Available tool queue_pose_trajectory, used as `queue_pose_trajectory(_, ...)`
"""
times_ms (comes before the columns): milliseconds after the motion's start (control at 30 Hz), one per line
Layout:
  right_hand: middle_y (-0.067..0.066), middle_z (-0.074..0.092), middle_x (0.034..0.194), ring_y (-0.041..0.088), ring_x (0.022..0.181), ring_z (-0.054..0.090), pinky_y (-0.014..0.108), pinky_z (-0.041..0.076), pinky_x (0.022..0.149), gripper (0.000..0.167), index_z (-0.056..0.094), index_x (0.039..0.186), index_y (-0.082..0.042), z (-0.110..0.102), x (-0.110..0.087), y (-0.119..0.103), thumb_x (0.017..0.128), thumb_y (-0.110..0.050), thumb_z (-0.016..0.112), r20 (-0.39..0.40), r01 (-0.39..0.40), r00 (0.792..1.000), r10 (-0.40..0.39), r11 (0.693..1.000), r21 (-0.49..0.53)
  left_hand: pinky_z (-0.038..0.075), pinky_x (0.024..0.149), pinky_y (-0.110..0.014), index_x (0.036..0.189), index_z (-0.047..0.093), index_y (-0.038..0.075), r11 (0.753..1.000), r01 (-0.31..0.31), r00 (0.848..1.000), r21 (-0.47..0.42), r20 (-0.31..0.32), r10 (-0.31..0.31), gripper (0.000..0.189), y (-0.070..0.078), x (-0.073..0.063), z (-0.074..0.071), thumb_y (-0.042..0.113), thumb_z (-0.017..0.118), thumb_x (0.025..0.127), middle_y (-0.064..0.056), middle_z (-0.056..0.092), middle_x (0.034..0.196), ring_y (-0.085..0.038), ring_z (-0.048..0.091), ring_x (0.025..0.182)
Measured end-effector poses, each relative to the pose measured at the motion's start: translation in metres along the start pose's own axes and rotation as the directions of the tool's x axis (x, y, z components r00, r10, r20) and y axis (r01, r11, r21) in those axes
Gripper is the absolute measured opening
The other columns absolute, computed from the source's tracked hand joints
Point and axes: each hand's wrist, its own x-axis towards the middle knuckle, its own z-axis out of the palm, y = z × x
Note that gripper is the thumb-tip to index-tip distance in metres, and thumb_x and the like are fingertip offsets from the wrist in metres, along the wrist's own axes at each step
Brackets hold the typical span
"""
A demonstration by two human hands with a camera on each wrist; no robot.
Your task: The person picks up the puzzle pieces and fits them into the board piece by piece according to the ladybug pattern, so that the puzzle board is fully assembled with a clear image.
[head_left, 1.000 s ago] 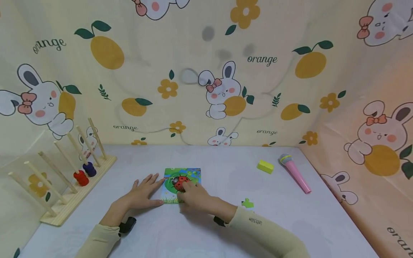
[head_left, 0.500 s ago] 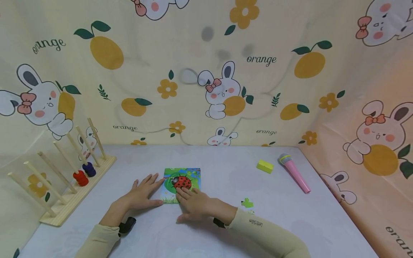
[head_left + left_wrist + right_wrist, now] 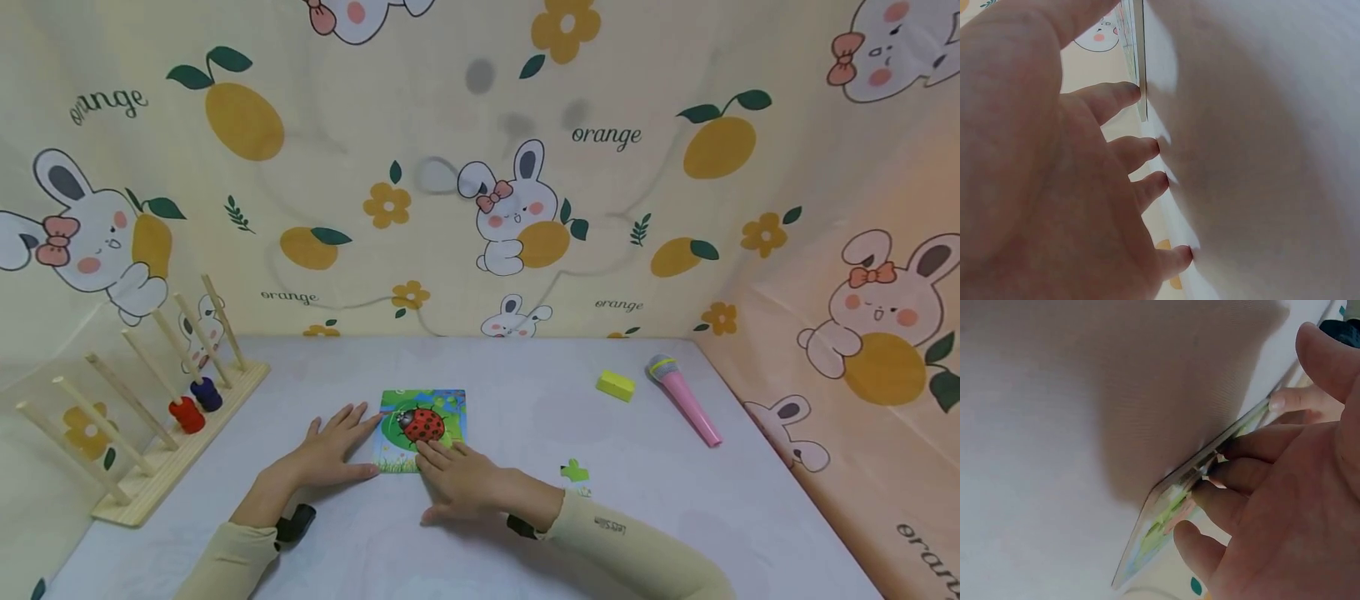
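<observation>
A square ladybug jigsaw puzzle [image 3: 424, 421] lies flat on the table, with a red, black-spotted ladybug on green and blue. My left hand [image 3: 330, 452] rests spread at its left side, the thumb and a finger touching its edge. In the left wrist view, fingertips [image 3: 1129, 92] meet the board's edge and the table. My right hand [image 3: 463, 479] lies over the lower right part of the puzzle with extended fingers, hiding that corner. The right wrist view shows its fingertips [image 3: 1207, 494] on the picture surface. A loose green puzzle piece [image 3: 575, 471] lies to the right.
Beside the green piece, a pale piece [image 3: 582, 492] shows partly behind the right sleeve. Farther back right are a yellow block [image 3: 616, 385] and a pink toy microphone [image 3: 686, 404]. At left stands a wooden peg rack [image 3: 142, 479] with red beads [image 3: 187, 415] and blue beads [image 3: 207, 394].
My right hand had curled fingers on the ladybug; they have straightened, and the hand has slid back down and right, uncovering the ladybug. The left hand stays in place.
</observation>
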Motion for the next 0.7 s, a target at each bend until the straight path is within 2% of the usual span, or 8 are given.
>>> queue_pose_trajectory(133,0.009,0.017,0.165,0.023,0.151,0.018,0.044,0.021,0.12,0.086,0.028,0.157,-0.007,0.001,0.002,0.002,0.096,-0.064,0.048,-0.011,0.018,1.0,-0.018,1.0,0.022,0.008,0.104,-0.08,0.154,0.038,0.01,1.0,0.0,1.0,-0.007,-0.003,0.0,0.088,-0.001,-0.001,-0.001,0.055,0.07,0.086,-0.025,0.024,0.16,-0.05,0.016,0.146)
queue_pose_trajectory(367,0.008,0.018,0.165,0.023,0.151,0.018,0.05,0.021,0.119,0.08,0.031,0.156,-0.008,0.009,-0.001,0.017,0.098,-0.06,0.049,-0.046,0.043,0.998,-0.037,0.989,0.139,0.006,0.104,-0.08,0.154,0.038,0.009,1.0,-0.008,1.0,-0.027,-0.006,0.008,0.088,-0.002,-0.001,0.0,0.055,0.07,0.087,-0.025,0.023,0.16,-0.05,0.015,0.146)
queue_pose_trajectory(567,0.014,0.033,0.159,0.031,0.147,0.03,0.058,0.027,0.114,0.07,0.041,0.151,-0.006,0.011,-0.031,0.048,0.097,-0.046,0.062,-0.085,-0.019,0.995,0.044,0.961,0.275,0.005,0.105,-0.08,0.154,0.037,0.009,0.999,-0.001,1.0,-0.035,0.005,0.002,0.088,0.0,-0.001,-0.001,0.055,0.07,0.086,-0.025,0.021,0.161,-0.05,0.013,0.147)
queue_pose_trajectory(700,0.02,0.049,0.146,0.036,0.135,0.045,0.058,0.04,0.105,0.068,0.052,0.142,-0.004,0.012,-0.057,0.071,0.088,-0.035,0.077,-0.121,-0.087,0.984,0.133,0.939,0.331,0.005,0.105,-0.08,0.155,0.036,0.01,0.999,0.002,1.0,-0.032,0.01,-0.001,0.088,0.001,-0.002,-0.002,0.054,0.07,0.087,-0.025,0.021,0.161,-0.05,0.013,0.147)
